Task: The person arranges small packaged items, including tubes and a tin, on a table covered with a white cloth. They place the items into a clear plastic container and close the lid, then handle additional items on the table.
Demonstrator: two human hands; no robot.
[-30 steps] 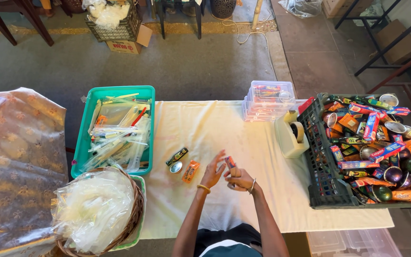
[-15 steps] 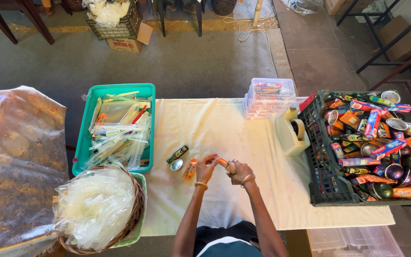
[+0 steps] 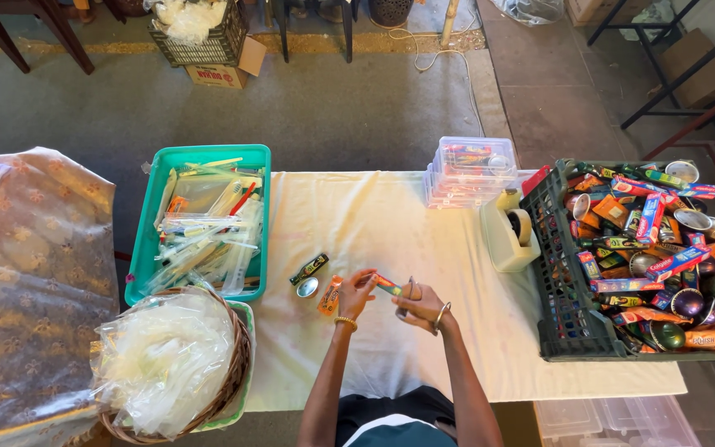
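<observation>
Both hands pinch a small multicoloured packet (image 3: 388, 285) above the cloth-covered desk (image 3: 391, 223): left hand (image 3: 356, 292) and right hand (image 3: 415, 304) closed on it; a loose pinch could drop it.

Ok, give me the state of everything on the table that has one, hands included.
Left hand: holds one end of a small colourful packet.
Right hand: closed on the packet's other end.
Green tray: full of clear-wrapped sticks.
Wicker basket: heaped with clear plastic bags.
Black crate: full of colourful packets and tins.
Tape dispenser: upright, roll loaded.
Clear boxes: stacked, lids on.
Orange packet: lying flat on the cloth.
</observation>
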